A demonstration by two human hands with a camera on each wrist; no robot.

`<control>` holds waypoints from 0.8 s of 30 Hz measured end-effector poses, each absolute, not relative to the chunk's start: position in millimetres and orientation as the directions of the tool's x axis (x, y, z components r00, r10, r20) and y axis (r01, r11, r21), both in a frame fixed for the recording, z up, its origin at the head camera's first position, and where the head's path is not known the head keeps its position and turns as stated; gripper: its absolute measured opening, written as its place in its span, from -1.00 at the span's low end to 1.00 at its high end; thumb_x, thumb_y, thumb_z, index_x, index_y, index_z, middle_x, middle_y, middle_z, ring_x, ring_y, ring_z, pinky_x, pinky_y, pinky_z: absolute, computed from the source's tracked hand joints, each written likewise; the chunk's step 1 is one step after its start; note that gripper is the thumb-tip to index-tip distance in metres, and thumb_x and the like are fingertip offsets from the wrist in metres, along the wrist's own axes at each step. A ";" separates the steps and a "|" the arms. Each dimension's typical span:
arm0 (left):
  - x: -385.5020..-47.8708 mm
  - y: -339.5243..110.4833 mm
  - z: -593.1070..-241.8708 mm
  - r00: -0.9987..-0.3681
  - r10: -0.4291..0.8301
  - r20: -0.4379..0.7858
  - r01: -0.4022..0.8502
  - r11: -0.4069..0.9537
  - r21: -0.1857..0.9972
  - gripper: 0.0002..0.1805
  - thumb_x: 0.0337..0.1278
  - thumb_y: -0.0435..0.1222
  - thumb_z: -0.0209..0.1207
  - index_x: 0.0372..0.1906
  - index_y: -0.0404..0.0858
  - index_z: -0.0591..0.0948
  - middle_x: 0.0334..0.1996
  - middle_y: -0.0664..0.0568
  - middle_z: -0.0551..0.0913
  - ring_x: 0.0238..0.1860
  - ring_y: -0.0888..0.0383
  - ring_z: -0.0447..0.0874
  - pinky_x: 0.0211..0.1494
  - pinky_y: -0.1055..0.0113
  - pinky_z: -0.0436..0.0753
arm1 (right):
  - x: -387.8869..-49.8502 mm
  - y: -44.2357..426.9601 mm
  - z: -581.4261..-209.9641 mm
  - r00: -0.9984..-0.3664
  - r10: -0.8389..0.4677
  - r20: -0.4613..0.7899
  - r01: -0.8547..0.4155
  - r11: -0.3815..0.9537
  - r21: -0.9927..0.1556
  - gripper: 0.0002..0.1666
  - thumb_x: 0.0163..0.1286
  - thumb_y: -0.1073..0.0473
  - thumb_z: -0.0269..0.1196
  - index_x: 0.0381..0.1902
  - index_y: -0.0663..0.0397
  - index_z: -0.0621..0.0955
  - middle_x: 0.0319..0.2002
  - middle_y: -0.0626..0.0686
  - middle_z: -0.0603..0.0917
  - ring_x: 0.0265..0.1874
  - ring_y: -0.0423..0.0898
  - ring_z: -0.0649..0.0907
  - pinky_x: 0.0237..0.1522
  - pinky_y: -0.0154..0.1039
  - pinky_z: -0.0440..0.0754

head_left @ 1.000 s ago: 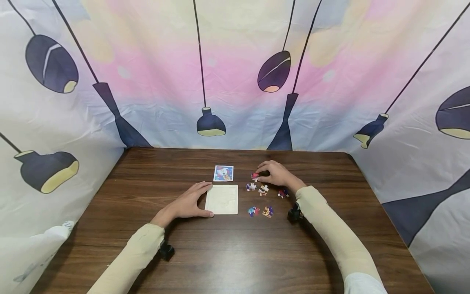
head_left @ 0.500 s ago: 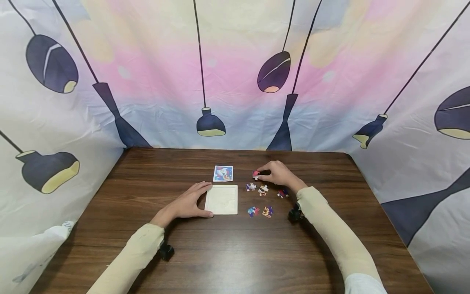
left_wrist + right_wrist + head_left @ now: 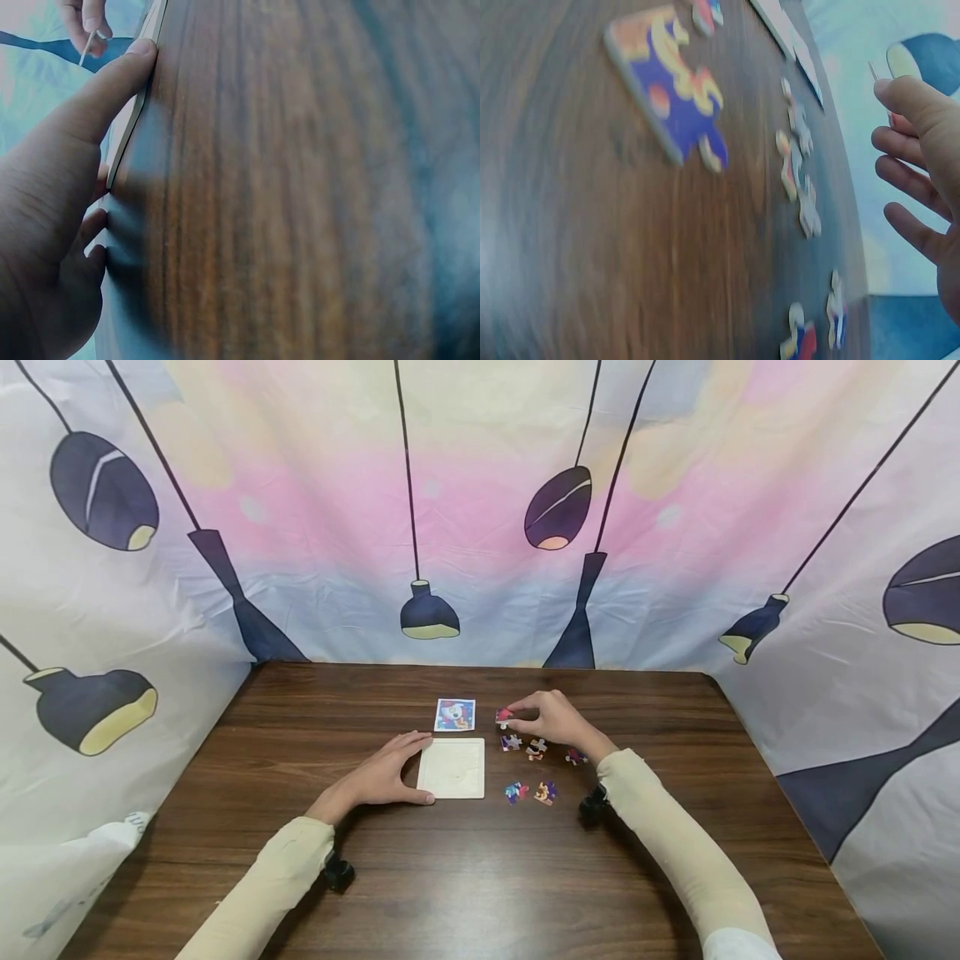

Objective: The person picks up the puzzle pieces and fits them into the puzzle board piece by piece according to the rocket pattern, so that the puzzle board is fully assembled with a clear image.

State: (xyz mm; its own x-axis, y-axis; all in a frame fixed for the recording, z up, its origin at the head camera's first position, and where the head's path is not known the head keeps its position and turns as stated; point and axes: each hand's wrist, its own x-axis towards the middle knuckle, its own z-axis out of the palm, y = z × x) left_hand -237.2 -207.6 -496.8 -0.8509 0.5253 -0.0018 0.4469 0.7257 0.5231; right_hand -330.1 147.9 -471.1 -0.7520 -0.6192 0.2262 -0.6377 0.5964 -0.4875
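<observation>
My left hand [image 3: 382,772] holds the left side of a cream square puzzle tray [image 3: 452,768], thumb at its near corner and fingers at its far one. In the left wrist view the thumb lies along the tray's edge. Between thumb and fingertips my right hand [image 3: 553,720] pinches a red and white jigsaw piece [image 3: 503,717], raised off the table and seen edge-on in the right wrist view. Closer to me lie a purple and white piece [image 3: 511,742], an orange and white one [image 3: 536,748] and a dark red one [image 3: 576,757].
A square picture card [image 3: 454,714] lies just beyond the tray. Right of the tray, toward me, are a blue and red piece [image 3: 516,792] and a purple and yellow piece [image 3: 546,792]. The wooden table [image 3: 480,885] ends at a printed curtain [image 3: 495,527].
My right hand has lifted the red and white piece off the table and carried it left, toward the picture card. The left hand and tray have stayed put.
</observation>
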 end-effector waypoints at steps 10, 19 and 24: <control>-237.7 -207.8 -496.5 -0.852 0.523 -0.008 0.444 0.731 0.519 0.21 -0.10 0.33 0.43 0.58 -0.23 0.26 0.56 -0.15 0.23 0.60 -0.21 0.02 0.51 -0.28 0.21 | -317.1 117.5 -469.0 -0.699 -0.667 0.259 -0.688 0.528 -0.497 -0.61 0.43 -0.04 0.37 0.13 -0.03 0.76 0.03 0.03 0.78 0.02 -0.03 0.74 0.11 -0.01 0.69; -236.6 -206.8 -496.1 -0.850 0.526 -0.014 0.444 0.732 0.517 0.23 -0.11 0.36 0.42 0.58 -0.24 0.26 0.56 -0.16 0.22 0.59 -0.22 0.05 0.50 -0.29 0.22 | -311.2 91.6 -474.4 -0.675 -0.684 0.277 -0.714 0.511 -0.478 -0.65 0.40 -0.06 0.39 0.06 -0.10 0.79 -0.07 -0.06 0.81 -0.17 -0.19 0.75 -0.16 -0.23 0.69; -236.3 -207.6 -495.8 -0.853 0.522 -0.012 0.441 0.734 0.517 0.23 -0.10 0.36 0.41 0.58 -0.25 0.26 0.56 -0.17 0.23 0.59 -0.23 0.05 0.49 -0.31 0.23 | -307.3 77.8 -477.7 -0.665 -0.696 0.271 -0.723 0.508 -0.469 -0.65 0.40 -0.05 0.39 0.06 -0.08 0.79 -0.06 -0.07 0.81 -0.13 -0.20 0.75 -0.14 -0.25 0.69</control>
State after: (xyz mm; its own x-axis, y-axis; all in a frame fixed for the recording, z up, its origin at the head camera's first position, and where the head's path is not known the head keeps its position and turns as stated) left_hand -236.3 -207.6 -495.8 -0.8531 0.5216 -0.0117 0.4414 0.7335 0.5169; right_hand -307.3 77.8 -477.7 -0.6648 -0.6959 0.2715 -0.7228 0.5075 -0.4691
